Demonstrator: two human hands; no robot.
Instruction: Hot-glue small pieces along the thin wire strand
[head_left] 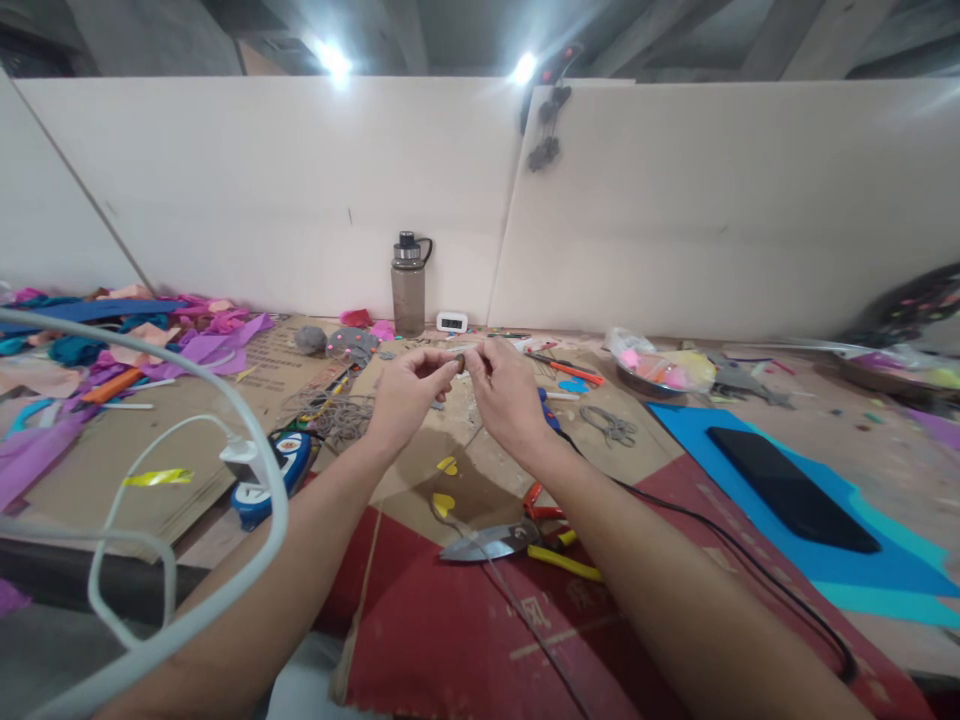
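Observation:
My left hand [409, 398] is closed, its thumb and forefinger pinching a small dark brown piece [460, 362] whose kind I cannot make out. Right beside it, my right hand [511, 398] has its fingers pressed together in a pinch; what they hold is hidden. Both hands are raised over the cardboard [420, 640], fingertips nearly meeting. A thin grey cord [525, 615] trails across the cardboard below them. Under my right forearm lie scissors [487, 543] with red handles and a yellow-handled tool [562, 565]. Two yellow paper hearts [443, 505] rest below the hands.
A bottle [409, 290] and a small digital clock [452, 322] stand by the white partition. To the right, a black phone [791, 488] lies on blue sheets. A blue power strip [274, 480], white cable [259, 440], tangled cord [341, 418] and coloured scraps [217, 350] are on the left.

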